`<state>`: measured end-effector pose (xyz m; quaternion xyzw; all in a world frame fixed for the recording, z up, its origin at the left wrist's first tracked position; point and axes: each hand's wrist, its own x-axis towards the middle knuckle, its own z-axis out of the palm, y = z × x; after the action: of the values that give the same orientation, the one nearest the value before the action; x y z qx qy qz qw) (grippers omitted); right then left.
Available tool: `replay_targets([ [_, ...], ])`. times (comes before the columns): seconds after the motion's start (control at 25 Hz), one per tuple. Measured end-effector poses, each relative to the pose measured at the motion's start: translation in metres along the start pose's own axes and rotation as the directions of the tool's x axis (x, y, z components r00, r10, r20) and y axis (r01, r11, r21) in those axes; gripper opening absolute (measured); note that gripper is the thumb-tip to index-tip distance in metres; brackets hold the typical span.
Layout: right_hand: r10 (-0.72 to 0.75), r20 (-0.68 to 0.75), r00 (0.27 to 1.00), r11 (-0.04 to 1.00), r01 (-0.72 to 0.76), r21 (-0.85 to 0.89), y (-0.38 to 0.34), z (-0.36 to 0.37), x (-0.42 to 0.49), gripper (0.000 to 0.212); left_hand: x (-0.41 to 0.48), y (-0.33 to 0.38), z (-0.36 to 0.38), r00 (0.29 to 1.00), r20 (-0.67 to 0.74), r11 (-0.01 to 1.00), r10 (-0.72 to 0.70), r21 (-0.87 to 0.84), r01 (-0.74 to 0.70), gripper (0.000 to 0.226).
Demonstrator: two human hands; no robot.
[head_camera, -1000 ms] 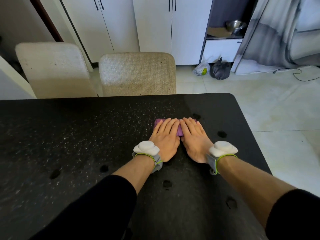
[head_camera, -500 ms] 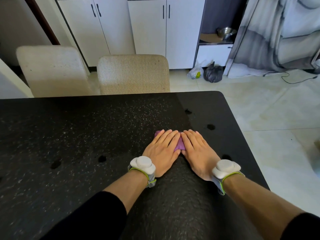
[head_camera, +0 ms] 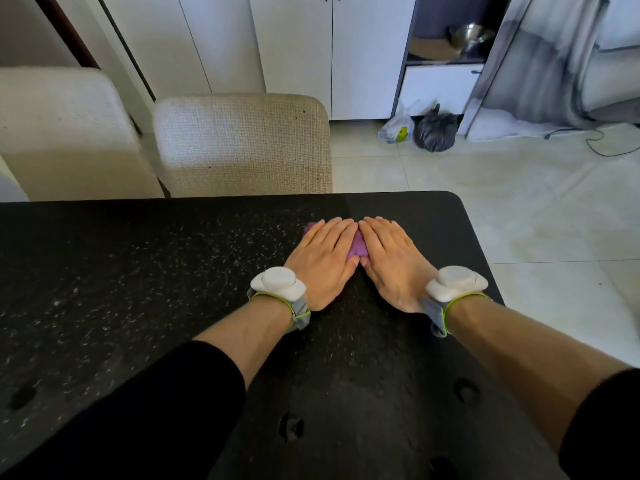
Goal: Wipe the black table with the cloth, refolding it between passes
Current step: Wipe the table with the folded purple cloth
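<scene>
A small folded purple cloth (head_camera: 356,250) lies on the black speckled table (head_camera: 138,278), near its far right corner. My left hand (head_camera: 320,263) and my right hand (head_camera: 393,263) lie flat on the cloth side by side, fingers straight and pointing away from me, pressing it onto the tabletop. The hands cover most of the cloth; only a strip between them and a bit by the left fingertips show. Each wrist carries a white sensor on a grey band.
Two beige chairs (head_camera: 242,143) (head_camera: 62,133) stand against the table's far edge. The table's right edge (head_camera: 485,268) is close to my right wrist, with tiled floor beyond. Two bags (head_camera: 433,131) sit by the white cabinets. Dark spots (head_camera: 291,426) dot the near tabletop.
Both hands first drew the cloth back toward me, then pushed it away, so it now sits closer to the table's far edge.
</scene>
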<state>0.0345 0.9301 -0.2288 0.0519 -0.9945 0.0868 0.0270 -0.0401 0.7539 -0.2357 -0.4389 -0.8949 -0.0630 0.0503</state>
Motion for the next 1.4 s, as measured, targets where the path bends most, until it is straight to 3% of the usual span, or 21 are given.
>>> replay_targets([
  [0.28, 0.005, 0.035, 0.999, 1.000, -0.005, -0.004, 0.039, -0.001, 0.075, 0.071, 0.071, -0.035, 0.009, 0.999, -0.029, 0.999, -0.043, 0.013, 0.043, 0.068],
  [0.6, 0.019, -0.002, 1.000, 1.000, -0.019, 0.016, 0.038, -0.001, 0.078, 0.068, 0.076, -0.030, 0.010, 0.995, -0.030, 0.995, -0.098, -0.024, 0.097, 0.072],
  [0.88, 0.044, 0.002, 0.999, 0.998, -0.044, 0.038, 0.011, -0.002, 0.002, 0.069, 0.017, 0.016, 0.000, 0.995, 0.044, 0.995, -0.085, -0.043, 0.087, 0.061],
  [1.08, 0.057, 0.022, 0.998, 0.998, -0.057, 0.021, -0.017, -0.002, -0.068, 0.072, -0.044, 0.060, -0.013, 0.996, 0.053, 0.997, -0.067, -0.033, 0.069, 0.073],
  [1.4, 0.054, 0.030, 0.998, 0.999, -0.054, -0.003, -0.053, -0.004, -0.160, 0.073, -0.119, 0.114, -0.021, 0.997, 0.070, 0.999, -0.026, -0.040, 0.029, 0.071],
])
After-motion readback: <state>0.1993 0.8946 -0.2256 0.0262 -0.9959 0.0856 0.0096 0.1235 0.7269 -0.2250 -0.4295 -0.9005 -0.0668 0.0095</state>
